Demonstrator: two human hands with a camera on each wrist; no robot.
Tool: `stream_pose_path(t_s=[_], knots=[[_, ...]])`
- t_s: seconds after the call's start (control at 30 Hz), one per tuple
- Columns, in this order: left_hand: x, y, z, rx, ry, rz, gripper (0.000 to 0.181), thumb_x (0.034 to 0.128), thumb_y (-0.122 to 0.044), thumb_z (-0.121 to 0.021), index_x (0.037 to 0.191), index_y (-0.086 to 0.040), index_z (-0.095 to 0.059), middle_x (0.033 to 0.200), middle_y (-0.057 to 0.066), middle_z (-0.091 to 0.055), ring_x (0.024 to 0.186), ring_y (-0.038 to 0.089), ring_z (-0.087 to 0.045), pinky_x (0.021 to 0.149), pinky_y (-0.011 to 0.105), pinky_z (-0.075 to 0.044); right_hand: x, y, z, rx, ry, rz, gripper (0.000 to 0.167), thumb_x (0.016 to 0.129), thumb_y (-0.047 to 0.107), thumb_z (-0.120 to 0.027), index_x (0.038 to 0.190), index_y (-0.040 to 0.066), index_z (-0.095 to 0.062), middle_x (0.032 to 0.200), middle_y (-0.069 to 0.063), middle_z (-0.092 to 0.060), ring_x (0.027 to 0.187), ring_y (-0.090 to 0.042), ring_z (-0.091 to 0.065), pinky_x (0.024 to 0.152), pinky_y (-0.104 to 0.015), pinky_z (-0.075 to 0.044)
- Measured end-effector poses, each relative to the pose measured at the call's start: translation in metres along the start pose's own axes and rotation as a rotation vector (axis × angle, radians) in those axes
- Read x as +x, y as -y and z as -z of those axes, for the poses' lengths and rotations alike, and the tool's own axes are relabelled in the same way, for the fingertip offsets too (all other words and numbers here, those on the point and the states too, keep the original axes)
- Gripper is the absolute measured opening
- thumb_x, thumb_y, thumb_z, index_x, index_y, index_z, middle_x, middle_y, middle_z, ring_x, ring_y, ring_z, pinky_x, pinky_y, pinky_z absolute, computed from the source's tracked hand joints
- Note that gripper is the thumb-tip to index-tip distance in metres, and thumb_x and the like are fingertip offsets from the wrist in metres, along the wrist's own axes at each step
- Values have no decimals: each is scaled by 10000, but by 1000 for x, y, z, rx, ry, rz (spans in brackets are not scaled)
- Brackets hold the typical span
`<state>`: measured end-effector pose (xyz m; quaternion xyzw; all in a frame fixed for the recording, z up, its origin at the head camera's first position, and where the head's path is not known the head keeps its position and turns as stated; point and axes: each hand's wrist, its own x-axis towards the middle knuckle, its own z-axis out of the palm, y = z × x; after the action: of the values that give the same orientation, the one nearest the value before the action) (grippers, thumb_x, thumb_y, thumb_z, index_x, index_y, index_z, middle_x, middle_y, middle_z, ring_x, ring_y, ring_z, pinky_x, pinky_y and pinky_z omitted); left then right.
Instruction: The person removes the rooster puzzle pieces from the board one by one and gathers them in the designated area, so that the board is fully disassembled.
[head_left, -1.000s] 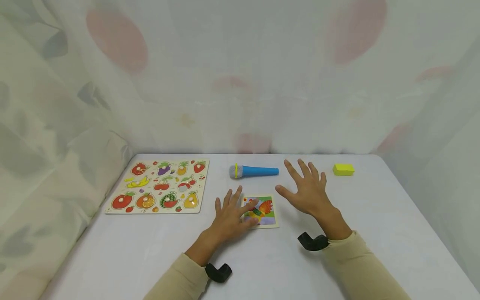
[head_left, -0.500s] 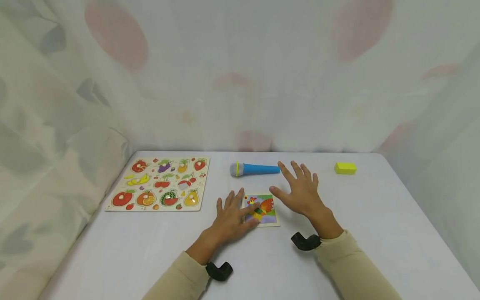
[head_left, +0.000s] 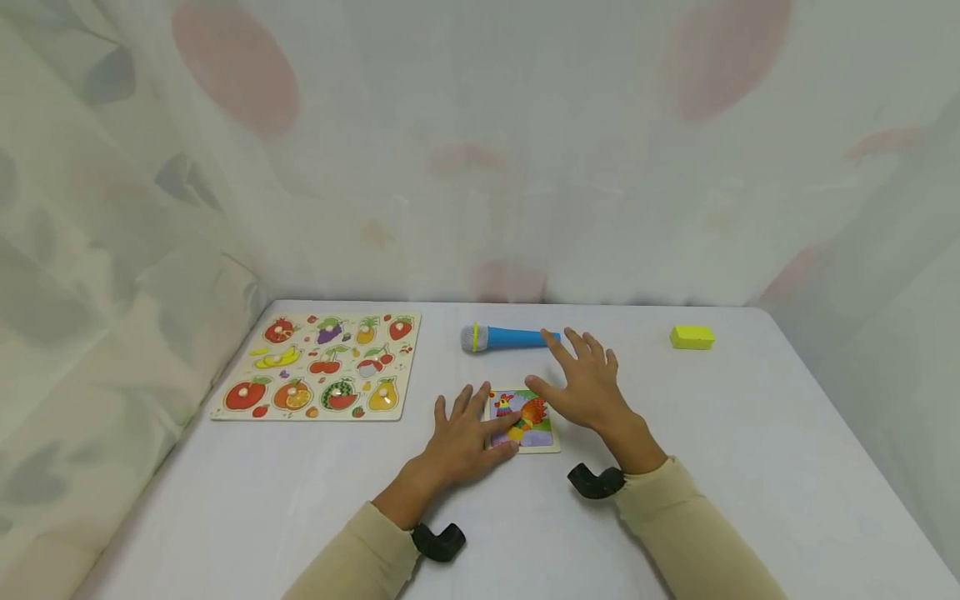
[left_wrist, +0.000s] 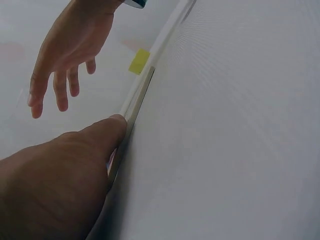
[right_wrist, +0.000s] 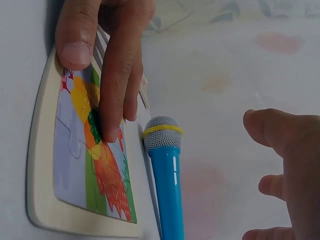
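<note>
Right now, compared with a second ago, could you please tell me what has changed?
The right hand has moved left, toward the rooster puzzle, its fingers spread. Nothing was taken hold of or let go. The left hand still rests on the puzzle; the microphone, fruit board and yellow block stayed put.

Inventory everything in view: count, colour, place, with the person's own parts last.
Rooster jigsaw puzzle: 1, multicoloured, cream border, table's middle
Fruit peg puzzle: 1, cream, multicoloured pieces, table's far left
Toy microphone: 1, blue, grey, yellow, beyond the rooster jigsaw puzzle
Block: 1, yellow, far right
Table: 1, white, beneath these
Patterned fabric: count unclear, white, pink, grey, behind and beside the table
Wrist pieces: 2, black, one per wrist
Sleeves: 2, beige, on the forearms
Left hand: 1, bare, touching the rooster jigsaw puzzle
Right hand: 1, bare, raised beside it
</note>
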<state>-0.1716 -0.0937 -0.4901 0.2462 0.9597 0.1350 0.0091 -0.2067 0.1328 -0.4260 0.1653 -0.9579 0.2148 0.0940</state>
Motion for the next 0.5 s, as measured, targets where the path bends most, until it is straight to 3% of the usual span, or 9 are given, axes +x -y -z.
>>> stream_pose_path(t_s=[0.5], knots=[[0, -1, 2, 38, 44, 9, 532, 925, -648, -418, 1433, -491, -390, 1587, 126, -150, 1419, 396, -116, 1023, 697, -47, 11, 4, -26, 100, -34, 117, 721, 874, 526, -629, 1461, 152, -441, 1429, -212, -414, 1307, -433, -325, 978, -660, -247]])
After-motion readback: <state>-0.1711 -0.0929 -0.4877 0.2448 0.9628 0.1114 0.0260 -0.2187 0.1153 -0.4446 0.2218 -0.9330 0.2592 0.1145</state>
